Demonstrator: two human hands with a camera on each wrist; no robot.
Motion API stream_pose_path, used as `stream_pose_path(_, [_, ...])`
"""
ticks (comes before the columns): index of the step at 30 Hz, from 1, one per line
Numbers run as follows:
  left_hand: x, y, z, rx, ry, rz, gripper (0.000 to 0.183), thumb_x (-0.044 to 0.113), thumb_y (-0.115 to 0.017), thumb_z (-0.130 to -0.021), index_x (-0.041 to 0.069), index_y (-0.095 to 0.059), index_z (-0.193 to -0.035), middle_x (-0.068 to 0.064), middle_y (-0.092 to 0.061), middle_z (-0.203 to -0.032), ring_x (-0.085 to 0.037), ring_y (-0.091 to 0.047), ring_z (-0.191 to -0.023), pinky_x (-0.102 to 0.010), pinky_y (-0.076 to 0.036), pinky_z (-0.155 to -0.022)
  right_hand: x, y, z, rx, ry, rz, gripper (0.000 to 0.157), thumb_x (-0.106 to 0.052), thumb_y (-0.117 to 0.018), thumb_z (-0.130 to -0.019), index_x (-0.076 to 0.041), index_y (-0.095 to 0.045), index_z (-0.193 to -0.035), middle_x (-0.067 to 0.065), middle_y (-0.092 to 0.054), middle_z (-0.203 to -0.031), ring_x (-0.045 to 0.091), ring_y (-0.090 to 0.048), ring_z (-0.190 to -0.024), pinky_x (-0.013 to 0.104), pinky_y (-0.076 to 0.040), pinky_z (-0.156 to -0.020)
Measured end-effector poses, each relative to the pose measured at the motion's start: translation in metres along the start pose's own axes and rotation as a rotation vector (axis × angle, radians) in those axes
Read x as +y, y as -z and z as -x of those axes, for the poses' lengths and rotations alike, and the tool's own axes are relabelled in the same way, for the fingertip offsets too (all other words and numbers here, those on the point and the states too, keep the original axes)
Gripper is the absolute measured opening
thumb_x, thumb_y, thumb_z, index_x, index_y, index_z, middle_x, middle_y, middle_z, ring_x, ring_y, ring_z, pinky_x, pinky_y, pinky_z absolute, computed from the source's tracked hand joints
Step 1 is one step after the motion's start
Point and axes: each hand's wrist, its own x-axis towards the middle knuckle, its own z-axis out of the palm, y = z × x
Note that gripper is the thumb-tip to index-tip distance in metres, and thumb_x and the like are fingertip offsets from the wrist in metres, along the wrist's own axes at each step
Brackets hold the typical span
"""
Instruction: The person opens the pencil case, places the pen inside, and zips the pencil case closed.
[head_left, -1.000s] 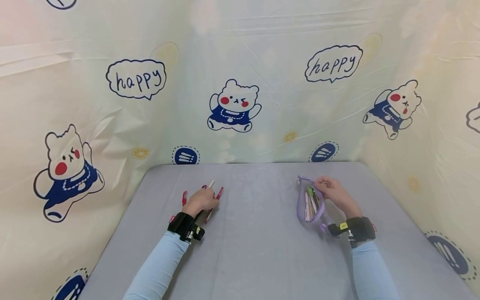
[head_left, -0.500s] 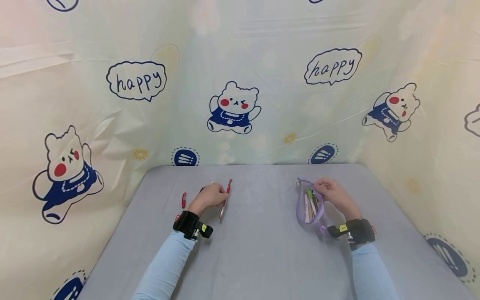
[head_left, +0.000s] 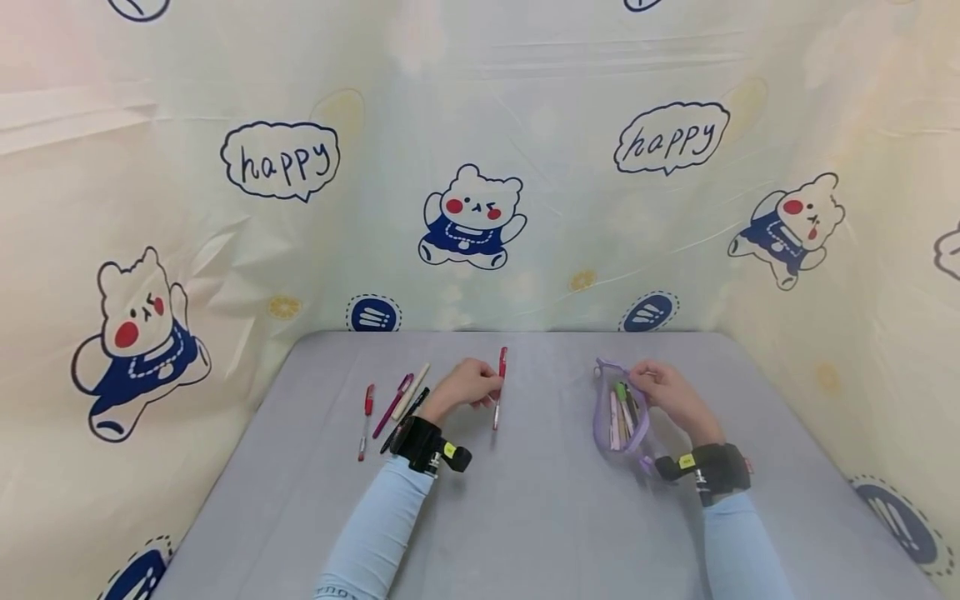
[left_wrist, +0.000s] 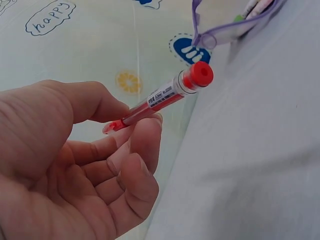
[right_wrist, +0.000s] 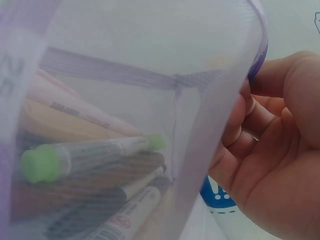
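My left hand (head_left: 467,385) pinches a red pen (head_left: 502,375) between thumb and fingers, left of the table's middle. In the left wrist view that red pen (left_wrist: 155,102) has a clear barrel with a printed label, its red end pointing up and right. At the right, my right hand (head_left: 663,382) grips the rim of a purple see-through pencil pouch (head_left: 600,412), its mouth open. Through the mesh in the right wrist view show a green-ended pen (right_wrist: 100,155), a pink pen (right_wrist: 75,102) and several others.
Left of my left arm lie another red pen (head_left: 365,421), a purple pen (head_left: 393,406), a cream pen (head_left: 411,392) and a black pen (head_left: 416,404), partly hidden by the wrist. A printed curtain (head_left: 555,208) hangs behind the grey table (head_left: 540,517).
My left hand has picked the red pen out from among the others and carried it to the right, uncovering the pens on the table. The right hand and pouch have stayed in place.
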Motion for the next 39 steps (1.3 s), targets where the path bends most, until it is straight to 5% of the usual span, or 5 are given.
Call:
stream_pose_path(5, [0.005,-0.014,-0.007,-0.005,0.008,0.049,0.022,0.024,-0.059,-0.096,0.005,-0.071,-0.095,-0.005,-0.069,-0.081,-0.019,-0.065,-0.068,-0.026,-0.053,-0.059,0.001,-0.001,0.001,0.004,-0.002,0.007,0.035,-0.023,-0.051,-0.102,0.01,-0.053,-0.115,0.018,-0.06,-0.104,0.009,-0.059,-0.082,0.028,-0.054,-0.073])
stream_pose_path(15, [0.022,-0.037,-0.017,-0.054,0.011,0.109,0.02,0.026,-0.062,-0.096,0.008,-0.071,-0.095,-0.005,-0.07,-0.08,-0.032,-0.069,-0.08,-0.025,-0.053,-0.062,-0.022,0.002,0.004,-0.017,0.008,-0.025,0.03,-0.012,-0.048,-0.103,0.015,-0.05,-0.116,0.035,-0.054,-0.112,0.011,-0.059,-0.084,0.026,-0.054,-0.072])
stream_pose_path(22, [0.029,-0.058,-0.019,-0.098,0.006,0.164,0.019,0.024,-0.062,-0.096,0.008,-0.072,-0.092,-0.005,-0.07,-0.079,-0.027,-0.069,-0.074,-0.025,-0.053,-0.059,-0.007,-0.003,-0.002,-0.01,-0.004,0.014,0.034,-0.024,-0.052,-0.102,0.007,-0.055,-0.117,0.026,-0.059,-0.111,0.013,-0.061,-0.086,0.028,-0.054,-0.073])
stream_pose_path(39, [0.043,-0.109,-0.04,-0.154,0.023,0.322,0.021,0.024,-0.062,-0.095,0.007,-0.073,-0.089,-0.004,-0.073,-0.079,-0.018,-0.067,-0.066,-0.025,-0.051,-0.056,-0.001,0.0,-0.001,-0.007,-0.001,0.028,0.032,-0.024,-0.051,-0.102,0.006,-0.055,-0.113,0.022,-0.058,-0.107,0.013,-0.056,-0.087,0.029,-0.054,-0.074])
